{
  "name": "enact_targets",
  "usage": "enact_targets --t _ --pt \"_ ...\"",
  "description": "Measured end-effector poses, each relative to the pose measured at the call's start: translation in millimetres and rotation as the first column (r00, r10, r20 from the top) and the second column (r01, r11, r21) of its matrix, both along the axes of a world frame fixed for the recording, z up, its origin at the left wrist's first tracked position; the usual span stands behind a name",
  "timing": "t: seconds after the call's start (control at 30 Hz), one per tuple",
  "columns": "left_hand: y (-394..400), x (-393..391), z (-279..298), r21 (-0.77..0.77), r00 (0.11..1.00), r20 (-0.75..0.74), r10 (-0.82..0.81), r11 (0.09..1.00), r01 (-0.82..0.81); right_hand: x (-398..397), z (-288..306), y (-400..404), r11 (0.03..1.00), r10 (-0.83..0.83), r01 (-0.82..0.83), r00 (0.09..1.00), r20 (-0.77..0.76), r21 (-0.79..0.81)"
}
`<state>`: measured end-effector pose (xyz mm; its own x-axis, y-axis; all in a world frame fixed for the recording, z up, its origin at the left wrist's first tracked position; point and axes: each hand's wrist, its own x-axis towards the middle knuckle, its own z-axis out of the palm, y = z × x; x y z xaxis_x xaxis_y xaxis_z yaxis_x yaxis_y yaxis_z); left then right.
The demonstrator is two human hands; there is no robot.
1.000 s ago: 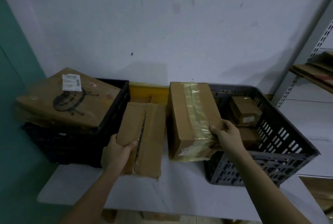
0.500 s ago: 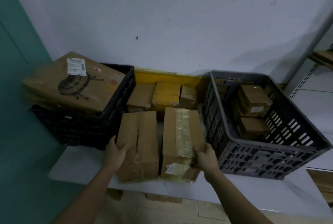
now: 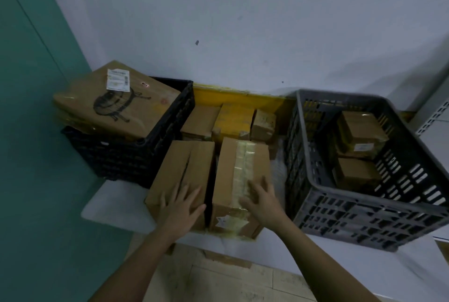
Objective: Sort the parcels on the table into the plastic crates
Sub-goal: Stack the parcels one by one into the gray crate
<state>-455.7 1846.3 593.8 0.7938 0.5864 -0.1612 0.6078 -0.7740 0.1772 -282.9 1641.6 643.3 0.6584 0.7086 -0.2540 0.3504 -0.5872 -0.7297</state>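
While the two brown parcels lie side by side on the white table (image 3: 116, 207) between the crates, the person's left hand (image 3: 181, 207) lies flat with fingers spread on the near end of the left parcel (image 3: 184, 170), and the right hand (image 3: 263, 200) rests open-fingered on the taped parcel (image 3: 239, 180) beside it, neither hand curled round anything. The black crate (image 3: 136, 153) at left carries a big flat carton (image 3: 116, 101) tilted across its rim. The grey crate (image 3: 369, 207) at right holds two small boxes (image 3: 359, 148). More small parcels (image 3: 233, 121) sit against the wall behind.
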Motion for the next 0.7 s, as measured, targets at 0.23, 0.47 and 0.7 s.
enact_targets --t 0.23,0.47,0.7 --pt "37.1 14.8 0.0 -0.014 0.999 -0.031 -0.045 0.999 0.044 6.0 1.5 25.5 0.999 -0.010 0.011 1.000 0.028 -0.052" --pt "85.1 36.3 3.8 -0.069 0.994 -0.042 -0.105 0.992 0.102 23.0 5.6 70.5 0.987 0.000 0.010 0.998 0.057 -0.160" --pt "101.5 46.5 1.5 -0.095 0.988 0.017 -0.154 0.983 0.155 35.9 1.3 85.0 0.988 -0.005 0.012 0.999 0.048 -0.154"
